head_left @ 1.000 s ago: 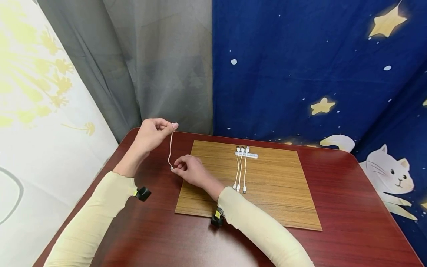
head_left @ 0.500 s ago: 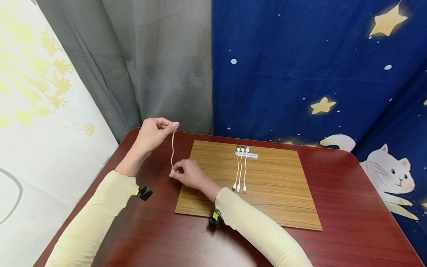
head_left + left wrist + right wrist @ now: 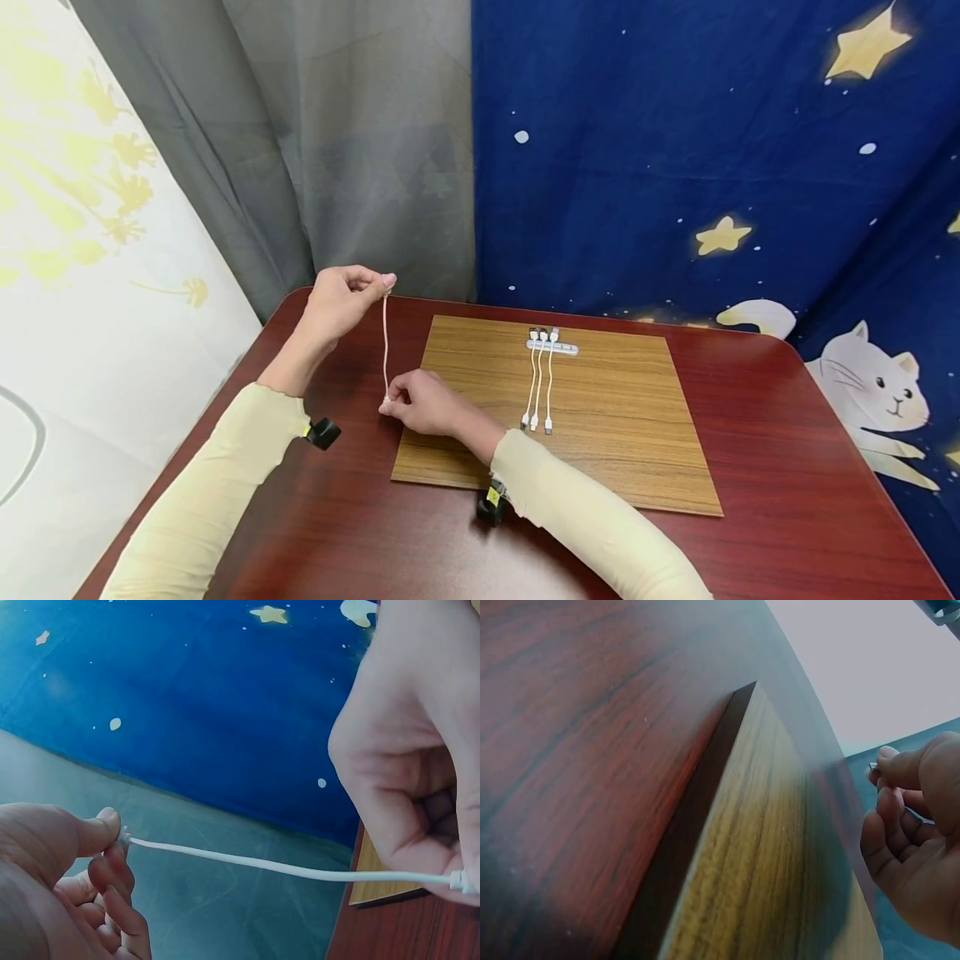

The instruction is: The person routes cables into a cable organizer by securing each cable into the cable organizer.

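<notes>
Between my hands stretches a short white USB-type cable [image 3: 386, 346], near vertical in the head view and almost straight. My left hand [image 3: 341, 304] pinches its upper end between thumb and fingers. The lower end is pinched by my right hand [image 3: 431, 404], just over the left edge of the wooden board [image 3: 622, 442]. Across the left wrist view runs the same cable [image 3: 262, 866], its plugs mostly covered by fingertips. A small metal plug tip [image 3: 873, 766] pokes out of the pinching fingers in the right wrist view.
On the board, three white cables [image 3: 550, 383] lie side by side, their upper ends at a pale cable holder strip [image 3: 566, 348]. The board lies on a dark red table [image 3: 360, 517]. Grey [image 3: 382, 167] and blue curtains [image 3: 600, 167] hang behind it.
My right hand has moved slightly down and toward me, and now pinches the cable's lower end, which hung at its fingertips before. The cable has straightened. My left hand barely moves.
</notes>
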Available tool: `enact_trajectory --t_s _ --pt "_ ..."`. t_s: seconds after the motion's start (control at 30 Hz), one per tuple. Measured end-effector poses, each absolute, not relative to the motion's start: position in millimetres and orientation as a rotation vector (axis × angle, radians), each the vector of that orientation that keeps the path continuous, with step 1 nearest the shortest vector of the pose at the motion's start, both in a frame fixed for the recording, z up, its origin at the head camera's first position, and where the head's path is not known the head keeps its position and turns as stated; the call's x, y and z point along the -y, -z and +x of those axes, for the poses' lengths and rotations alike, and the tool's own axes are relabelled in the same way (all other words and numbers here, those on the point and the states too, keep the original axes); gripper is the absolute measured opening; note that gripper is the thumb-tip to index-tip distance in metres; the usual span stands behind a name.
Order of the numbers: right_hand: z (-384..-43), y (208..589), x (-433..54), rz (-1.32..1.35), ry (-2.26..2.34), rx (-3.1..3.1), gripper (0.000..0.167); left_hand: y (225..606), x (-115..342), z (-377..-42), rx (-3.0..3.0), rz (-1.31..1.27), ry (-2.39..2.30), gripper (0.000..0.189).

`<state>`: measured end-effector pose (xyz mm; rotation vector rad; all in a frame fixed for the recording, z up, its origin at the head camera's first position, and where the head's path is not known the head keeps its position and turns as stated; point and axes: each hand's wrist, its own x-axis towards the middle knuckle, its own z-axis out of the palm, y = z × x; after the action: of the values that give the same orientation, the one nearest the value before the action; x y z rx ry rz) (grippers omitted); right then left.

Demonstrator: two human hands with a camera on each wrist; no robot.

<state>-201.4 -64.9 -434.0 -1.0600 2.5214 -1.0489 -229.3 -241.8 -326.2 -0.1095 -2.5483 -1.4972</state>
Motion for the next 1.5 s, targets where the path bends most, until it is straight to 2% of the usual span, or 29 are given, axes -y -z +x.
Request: enact_trajectory --t_s 0.8,1.5 --pt "-195 425 42 -0.969 1.058 -2.532 0.024 331 232 -239 2.569 -0.101 1.523 0.042" --pt "-191 430 20 -1.007 1.170 -2.537 0.030 333 221 -243 2.566 -0.133 1.555 0.045"
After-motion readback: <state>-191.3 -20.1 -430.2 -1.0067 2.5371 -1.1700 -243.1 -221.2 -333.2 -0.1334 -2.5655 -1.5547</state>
